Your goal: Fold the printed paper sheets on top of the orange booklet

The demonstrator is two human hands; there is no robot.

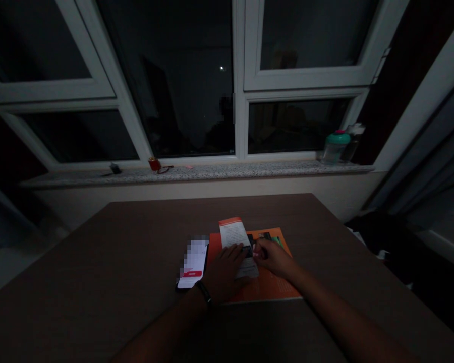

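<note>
An orange booklet or magazine (268, 287) lies flat on the table, and on it rests a narrow printed paper slip (233, 233) with an orange top edge. My left hand (225, 267), a dark band on its wrist, lies over the slip with fingers stretched out. At the slip's right edge my right hand (272, 256) is closed in a pinch. Something small and pale pink shows at its fingertips, too small and dim to name. A phone (194, 257) with a lit screen lies just left of the booklet.
The brown table (144, 237) reaches towards a speckled stone windowsill (208, 173). On the sill stand a small red jar (154, 164), a small dark item (115, 168) and a teal-lidded bottle (336, 146) beside a clear one. A dark curtain (423, 131) hangs at right.
</note>
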